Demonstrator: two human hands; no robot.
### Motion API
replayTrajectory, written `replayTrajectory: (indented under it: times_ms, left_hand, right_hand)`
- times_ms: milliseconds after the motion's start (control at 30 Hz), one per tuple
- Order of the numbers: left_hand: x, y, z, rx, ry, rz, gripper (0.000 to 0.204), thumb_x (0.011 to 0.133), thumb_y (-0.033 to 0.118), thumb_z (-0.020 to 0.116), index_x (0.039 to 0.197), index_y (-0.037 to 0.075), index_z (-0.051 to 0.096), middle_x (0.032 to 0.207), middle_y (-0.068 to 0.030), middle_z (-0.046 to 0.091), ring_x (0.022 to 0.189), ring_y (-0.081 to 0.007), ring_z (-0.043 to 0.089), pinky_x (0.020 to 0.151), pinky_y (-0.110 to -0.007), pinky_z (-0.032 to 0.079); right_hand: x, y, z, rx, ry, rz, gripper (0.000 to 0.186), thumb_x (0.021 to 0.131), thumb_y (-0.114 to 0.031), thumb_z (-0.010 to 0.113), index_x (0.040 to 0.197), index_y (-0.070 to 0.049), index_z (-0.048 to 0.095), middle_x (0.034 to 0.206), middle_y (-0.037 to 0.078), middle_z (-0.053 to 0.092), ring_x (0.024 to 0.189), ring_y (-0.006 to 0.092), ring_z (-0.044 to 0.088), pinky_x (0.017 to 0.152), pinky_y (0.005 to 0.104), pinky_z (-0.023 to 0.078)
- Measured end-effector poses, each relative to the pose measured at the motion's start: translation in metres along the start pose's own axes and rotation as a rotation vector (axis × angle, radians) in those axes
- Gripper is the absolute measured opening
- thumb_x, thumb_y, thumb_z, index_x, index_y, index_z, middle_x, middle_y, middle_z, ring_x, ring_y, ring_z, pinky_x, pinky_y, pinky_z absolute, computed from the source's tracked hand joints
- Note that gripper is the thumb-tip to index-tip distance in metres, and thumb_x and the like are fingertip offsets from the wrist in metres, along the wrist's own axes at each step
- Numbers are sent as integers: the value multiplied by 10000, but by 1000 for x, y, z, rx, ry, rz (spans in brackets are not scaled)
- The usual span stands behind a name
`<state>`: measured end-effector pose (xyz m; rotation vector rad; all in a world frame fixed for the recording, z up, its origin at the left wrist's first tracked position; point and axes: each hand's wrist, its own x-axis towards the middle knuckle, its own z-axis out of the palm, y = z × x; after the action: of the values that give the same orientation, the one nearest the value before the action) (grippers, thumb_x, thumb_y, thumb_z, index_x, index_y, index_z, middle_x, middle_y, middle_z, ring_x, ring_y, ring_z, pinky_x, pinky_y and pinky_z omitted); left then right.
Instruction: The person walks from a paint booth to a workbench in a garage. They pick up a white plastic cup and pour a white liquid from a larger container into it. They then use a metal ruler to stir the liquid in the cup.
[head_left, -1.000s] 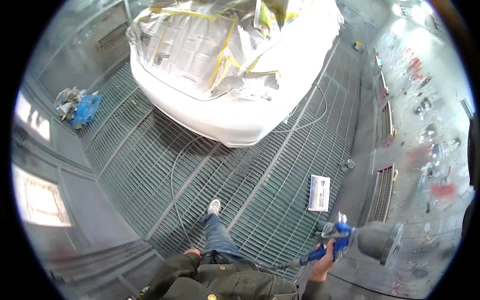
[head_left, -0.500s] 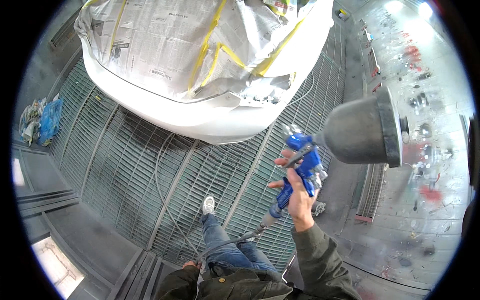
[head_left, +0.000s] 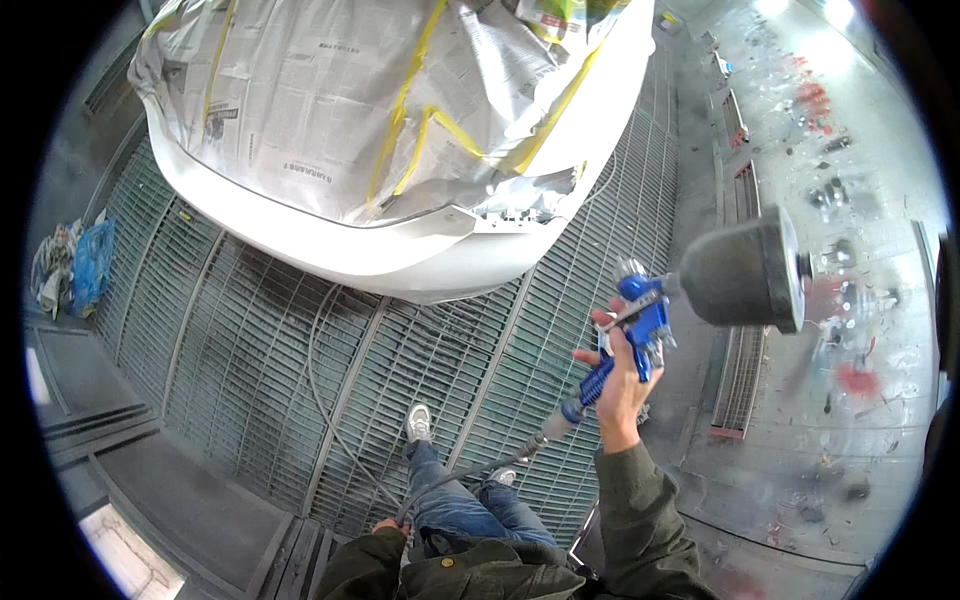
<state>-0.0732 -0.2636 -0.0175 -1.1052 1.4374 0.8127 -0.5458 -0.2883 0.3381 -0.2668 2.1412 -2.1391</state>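
My right hand grips a blue spray gun with a large dark grey cup on top; some fingers reach past the handle toward the trigger. A hose runs down from the gun's coupling to my left hand, low at waist level, whose fingers are closed around it. Ahead, at the top of the view, is a white car bumper, with masking paper and yellow tape over the body behind it. The gun is to the right of the bumper, apart from it.
The slatted grate floor carries loose hose loops and my feet. Crumpled paper with a blue plastic bag lies at the left wall. The paint-spattered right wall has grilles along it; grey panels border the lower left.
My right hand has risen with the spray gun, moving forward from the lower right, then slightly rightward. The view has shifted, putting the car further left. Both of my feet now show.
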Motion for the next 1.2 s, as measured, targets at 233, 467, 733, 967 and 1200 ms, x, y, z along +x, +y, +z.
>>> replayTrajectory:
  times_ms: [233,467,733,967,1200]
  left_hand:
    - [-5,-9,-24,89,-2,68,508,898,566,648,1002,84,770,987,-130,740,903,-328,698,797,-469,551]
    - [25,-32,-30,166,-13,-4,427,923,522,640,988,124,781,982,-91,749,898,-282,706,799,-440,554]
    - [47,-25,-14,278,113,259,420,882,542,685,1026,158,776,982,-80,751,873,-256,709,802,-443,557]
    - [-19,84,48,583,170,464,407,860,433,722,1108,111,733,1094,-98,728,967,-287,685,826,-435,524]
    - [-66,149,93,564,156,536,407,874,418,719,1159,127,709,1106,-98,715,1008,-266,668,875,-422,505]
  right_hand:
    - [-48,-8,-99,-14,157,18,403,942,-40,576,1336,22,520,1272,176,618,1141,268,638,618,362,660]
    - [-115,5,-197,-37,435,111,421,959,-65,486,1378,-36,506,1295,116,619,1106,191,637,607,330,634]
    - [-156,12,-294,236,632,183,392,975,-66,514,1365,-34,508,1285,112,610,1117,190,627,599,317,637]
    - [-197,31,-423,416,620,176,375,990,-77,495,1361,-33,519,1294,103,601,1132,182,617,630,337,640]
    - [-225,43,-524,562,651,91,360,999,-92,473,1354,-46,514,1278,71,586,1148,154,582,671,347,618]
